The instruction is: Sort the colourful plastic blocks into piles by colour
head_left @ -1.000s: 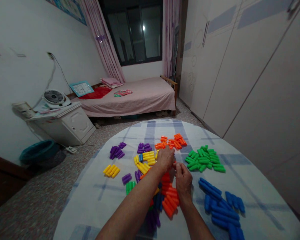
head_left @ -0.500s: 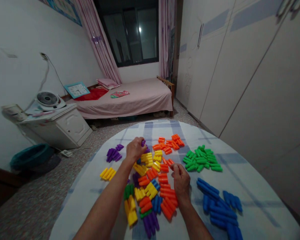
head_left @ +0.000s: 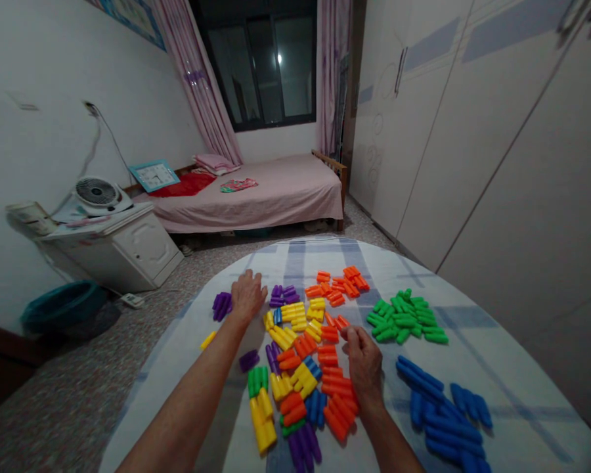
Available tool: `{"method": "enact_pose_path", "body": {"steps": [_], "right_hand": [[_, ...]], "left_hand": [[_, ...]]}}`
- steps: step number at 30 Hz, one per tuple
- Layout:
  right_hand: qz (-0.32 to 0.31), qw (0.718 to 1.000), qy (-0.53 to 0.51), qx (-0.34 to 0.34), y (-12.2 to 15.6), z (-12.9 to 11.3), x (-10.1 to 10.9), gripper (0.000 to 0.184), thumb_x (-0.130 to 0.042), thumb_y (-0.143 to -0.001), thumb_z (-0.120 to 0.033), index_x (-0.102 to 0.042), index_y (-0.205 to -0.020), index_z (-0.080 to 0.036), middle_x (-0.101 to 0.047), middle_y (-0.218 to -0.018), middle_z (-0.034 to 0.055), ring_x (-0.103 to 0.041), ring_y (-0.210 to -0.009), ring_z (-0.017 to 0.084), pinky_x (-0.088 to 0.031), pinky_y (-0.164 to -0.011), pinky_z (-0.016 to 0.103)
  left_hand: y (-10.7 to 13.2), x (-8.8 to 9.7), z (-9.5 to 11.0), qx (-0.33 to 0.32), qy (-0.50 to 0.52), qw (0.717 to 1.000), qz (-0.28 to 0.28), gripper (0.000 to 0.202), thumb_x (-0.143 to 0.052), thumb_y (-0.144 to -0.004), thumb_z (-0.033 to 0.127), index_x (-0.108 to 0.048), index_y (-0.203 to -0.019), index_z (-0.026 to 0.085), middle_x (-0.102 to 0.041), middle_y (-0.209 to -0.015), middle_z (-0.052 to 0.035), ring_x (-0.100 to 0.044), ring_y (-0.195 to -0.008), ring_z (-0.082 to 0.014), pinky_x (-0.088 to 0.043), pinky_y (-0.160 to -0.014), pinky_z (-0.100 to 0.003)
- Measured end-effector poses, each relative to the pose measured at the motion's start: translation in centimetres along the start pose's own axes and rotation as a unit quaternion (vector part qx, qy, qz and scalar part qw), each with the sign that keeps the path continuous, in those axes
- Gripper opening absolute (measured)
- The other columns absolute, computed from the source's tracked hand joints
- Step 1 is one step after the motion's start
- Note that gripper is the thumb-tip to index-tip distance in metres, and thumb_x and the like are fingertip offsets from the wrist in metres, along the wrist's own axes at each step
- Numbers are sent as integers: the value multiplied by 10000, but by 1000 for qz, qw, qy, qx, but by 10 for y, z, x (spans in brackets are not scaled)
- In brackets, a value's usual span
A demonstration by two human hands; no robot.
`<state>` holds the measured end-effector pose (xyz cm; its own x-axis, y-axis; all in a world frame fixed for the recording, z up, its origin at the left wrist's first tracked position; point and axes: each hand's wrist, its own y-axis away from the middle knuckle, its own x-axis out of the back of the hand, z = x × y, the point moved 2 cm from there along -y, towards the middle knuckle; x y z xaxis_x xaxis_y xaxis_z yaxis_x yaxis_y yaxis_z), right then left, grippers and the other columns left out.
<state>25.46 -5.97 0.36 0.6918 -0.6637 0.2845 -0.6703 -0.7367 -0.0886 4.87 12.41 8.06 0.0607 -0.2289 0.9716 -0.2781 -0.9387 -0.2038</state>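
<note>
In the head view, the multicoloured layout of short pieces is lying on the checked cloth of the round bench and is serving here as the clock's centre. The left hand is stretching out between 10 and 11 o'clock, back upward, its fingers spreading loosely and released; whether they are touching anything underneath is impossible to tell. It is sitting between a purple cluster at 10 o'clock and a second purple group between 11 and 12. The left forearm is partly covering some yellow pieces between 9 and 10, while a small purple block is resting at 9. The right hand is staying close to the layout at 3 o'clock, its fingers curling inward beside an orange piece; whether they are grasping it cannot be told. Orange pieces are clustering at 1 o'clock, a green heap is spreading at 2, and blue pieces are lying at 4
</note>
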Motion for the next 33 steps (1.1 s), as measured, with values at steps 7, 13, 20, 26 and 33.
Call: {"method": "enact_pose_path", "body": {"steps": [7, 13, 20, 26, 33], "right_hand": [[4, 1000, -2, 5, 1, -2, 0, 380, -383, -817, -485, -620, -725, -203, -680, -719, 45, -571, -595, 174, -421, -598, 267], [-5, 1000, 3, 10, 1, -3, 1, 375, -382, -825, -472, -627, -743, -200, -685, -753, 45, -596, -656, 178, -426, -619, 261], [-19, 1000, 0, 13, 0, 0, -1, 382, -385, -834, -468, -635, -758, -190, -689, -758, 54, -601, -640, 179, -434, -622, 265], [-22, 1000, 3, 1, 1, 1, 0, 371, -390, -832, -466, -630, -775, -190, -690, -755, 52, -603, -629, 176, -435, -617, 268], [-25, 1000, -6, -5, 0, 1, 0, 394, -402, -815, -489, -638, -781, -176, -691, -776, 69, -601, -626, 178, -444, -606, 275]], "left_hand": [[-16, -20, 53, -195, 137, 966, -103, 368, -580, -795, 395, -626, -1139, 273, -546, -1278, -45, -496, -1178, -198, -395, -985, -292], [-27, -32, 33, -176, 106, 974, -95, 292, -560, -782, 256, -669, -1052, 278, -604, -1184, -35, -523, -1125, -192, -406, -966, -300], [-23, -26, -15, -141, 83, 985, -48, 315, -505, -814, 220, -659, -1089, 227, -522, -1302, -92, -419, -1245, -251, -361, -1030, -400], [-10, -31, -16, -275, 77, 953, -104, 294, -560, -739, 147, -691, -984, 243, -575, -1239, -39, -394, -1271, -212, -294, -1091, -370], [0, -21, -23, -158, 65, 985, -13, 306, -453, -794, 110, -686, -971, 199, -581, -1196, -89, -443, -1209, -239, -352, -1047, -386]]}}
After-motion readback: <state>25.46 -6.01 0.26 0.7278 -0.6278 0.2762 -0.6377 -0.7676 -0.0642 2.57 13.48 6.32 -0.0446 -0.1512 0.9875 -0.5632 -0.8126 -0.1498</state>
